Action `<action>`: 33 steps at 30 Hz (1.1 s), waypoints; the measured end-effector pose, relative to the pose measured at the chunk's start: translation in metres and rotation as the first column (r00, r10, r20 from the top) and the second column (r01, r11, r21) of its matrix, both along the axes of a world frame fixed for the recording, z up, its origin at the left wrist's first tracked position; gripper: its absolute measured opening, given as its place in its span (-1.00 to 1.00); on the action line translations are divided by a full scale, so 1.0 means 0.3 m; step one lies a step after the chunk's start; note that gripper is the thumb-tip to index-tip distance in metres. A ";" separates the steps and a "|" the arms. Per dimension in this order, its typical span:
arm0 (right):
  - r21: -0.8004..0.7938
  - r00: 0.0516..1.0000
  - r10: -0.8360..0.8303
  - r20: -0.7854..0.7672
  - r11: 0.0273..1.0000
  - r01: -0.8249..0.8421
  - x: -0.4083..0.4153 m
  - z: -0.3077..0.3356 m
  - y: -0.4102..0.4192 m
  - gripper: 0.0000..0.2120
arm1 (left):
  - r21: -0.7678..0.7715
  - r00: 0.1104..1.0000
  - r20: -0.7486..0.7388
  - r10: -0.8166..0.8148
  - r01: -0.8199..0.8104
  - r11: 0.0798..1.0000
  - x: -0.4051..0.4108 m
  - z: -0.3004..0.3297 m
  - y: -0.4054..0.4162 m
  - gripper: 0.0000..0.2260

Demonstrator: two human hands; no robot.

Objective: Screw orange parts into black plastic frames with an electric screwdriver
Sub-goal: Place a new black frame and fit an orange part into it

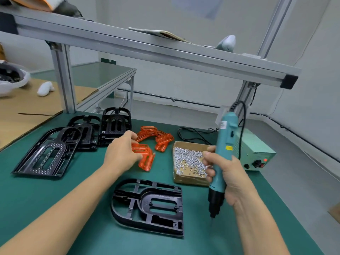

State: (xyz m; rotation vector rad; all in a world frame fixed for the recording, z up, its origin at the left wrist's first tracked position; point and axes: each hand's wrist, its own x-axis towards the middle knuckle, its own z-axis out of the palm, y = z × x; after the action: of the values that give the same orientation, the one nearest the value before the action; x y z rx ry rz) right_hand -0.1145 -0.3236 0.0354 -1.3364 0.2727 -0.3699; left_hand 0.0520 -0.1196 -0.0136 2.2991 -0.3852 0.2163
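Observation:
A black plastic frame point(150, 205) lies flat on the green mat in front of me. Behind it lies a pile of orange parts point(156, 137). My left hand point(122, 150) reaches into the near end of the pile and pinches one orange part point(145, 159). My right hand point(225, 173) grips a teal electric screwdriver point(223, 150) upright, its bit pointing down just right of the frame. A cardboard box of small silver screws point(189, 161) sits between the hands.
Several more black frames point(73, 142) are stacked at the left. A pale green power supply point(257, 153) with a red light stands right of the screw box, its cable looping behind. An aluminium shelf frame point(147, 46) spans overhead. Cardboard covers the far left.

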 end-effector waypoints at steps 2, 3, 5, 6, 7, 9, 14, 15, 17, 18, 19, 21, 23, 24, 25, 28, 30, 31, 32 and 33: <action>-0.034 0.998 0.037 -0.041 0.999 -0.038 0.011 0.010 0.021 -0.82 | 0.066 0.999 -0.031 0.017 -0.015 0.998 0.005 0.013 -0.014 -0.45; -0.046 0.997 0.047 -0.053 0.998 -0.050 0.013 0.015 0.030 -0.81 | 0.020 0.999 -0.050 -0.005 0.006 1.000 0.002 0.022 -0.016 -0.45; -0.070 0.996 0.055 -0.066 0.996 -0.060 0.015 0.027 0.043 -0.79 | -0.222 0.985 -0.088 -0.149 0.126 0.967 -0.021 0.048 -0.014 -0.45; -0.084 0.996 0.049 -0.073 0.995 -0.055 0.014 0.030 0.047 -0.76 | -0.343 0.966 -0.095 -0.239 0.194 0.919 -0.044 0.060 -0.011 -0.46; -0.099 0.996 0.037 -0.080 0.994 -0.045 0.016 0.032 0.051 -0.74 | -0.422 0.946 -0.087 -0.313 0.249 0.872 -0.069 0.069 -0.007 -0.45; -0.119 0.995 0.014 -0.098 0.993 -0.026 0.021 0.034 0.060 -0.68 | -0.483 0.909 -0.065 -0.411 0.332 0.810 -0.124 0.076 -0.003 -0.43; -0.147 0.992 0.005 -0.123 0.989 -0.023 0.030 0.025 0.080 -0.67 | -0.610 0.852 -0.027 -0.523 0.400 0.684 -0.227 0.080 -0.008 -0.39; -0.148 0.993 0.010 -0.119 0.989 -0.028 0.029 0.022 0.081 -0.67 | -0.608 0.848 -0.018 -0.530 0.411 0.679 -0.239 0.080 -0.009 -0.39; -0.154 0.994 0.023 -0.109 0.987 -0.040 0.025 0.017 0.083 -0.67 | -0.585 0.844 -0.008 -0.536 0.431 0.687 -0.257 0.076 -0.012 -0.38; -0.160 0.994 0.028 -0.103 0.986 -0.044 0.023 0.016 0.085 -0.68 | -0.577 0.844 -0.007 -0.537 0.435 0.691 -0.265 0.074 -0.013 -0.38; -0.165 0.995 0.031 -0.098 0.985 -0.047 0.021 0.014 0.085 -0.68 | -0.572 0.844 -0.005 -0.536 0.437 0.694 -0.271 0.073 -0.013 -0.38; -0.180 0.995 0.035 -0.098 0.982 -0.053 0.015 0.011 0.084 -0.68 | -0.561 0.849 0.008 -0.528 0.441 0.701 -0.285 0.072 -0.009 -0.38; -0.198 0.993 0.046 -0.107 0.978 -0.067 0.009 0.006 0.082 -0.68 | -0.534 0.855 0.016 -0.518 0.445 0.719 -0.299 0.074 -0.004 -0.41; -0.203 0.992 0.052 -0.113 0.976 -0.074 0.006 0.003 0.082 -0.68 | -0.523 0.856 0.014 -0.517 0.447 0.726 -0.305 0.073 -0.001 -0.42; -0.205 0.992 0.056 -0.117 0.976 -0.079 0.004 -0.001 0.081 -0.68 | -0.517 0.855 0.010 -0.518 0.448 0.730 -0.309 0.072 0.001 -0.42; -0.186 0.988 0.065 -0.138 0.978 -0.091 0.001 -0.011 0.079 -0.68 | -0.495 0.859 -0.006 -0.512 0.442 0.748 -0.312 0.062 0.003 -0.44; -0.148 0.985 0.082 -0.153 0.983 -0.105 0.000 -0.016 0.078 -0.70 | -0.479 0.862 -0.026 -0.506 0.434 0.763 -0.309 0.053 0.003 -0.46; -0.125 0.984 0.092 -0.156 0.986 -0.112 0.000 -0.019 0.077 -0.71 | -0.465 0.862 -0.038 -0.506 0.433 0.772 -0.307 0.049 0.001 -0.48; -0.106 0.983 0.100 -0.155 0.987 -0.117 0.002 -0.022 0.077 -0.72 | -0.445 0.857 -0.054 -0.512 0.438 0.781 -0.307 0.048 -0.002 -0.50; -0.097 0.982 0.105 -0.154 0.988 -0.121 0.004 -0.024 0.077 -0.72 | -0.431 0.847 -0.076 -0.526 0.448 0.783 -0.310 0.049 -0.007 -0.54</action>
State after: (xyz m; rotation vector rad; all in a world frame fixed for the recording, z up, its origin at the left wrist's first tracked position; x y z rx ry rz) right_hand -0.1134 -0.3007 0.0281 -1.4804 0.3028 -0.1908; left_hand -0.0409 -0.1216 0.0011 1.7236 -0.7506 -0.1809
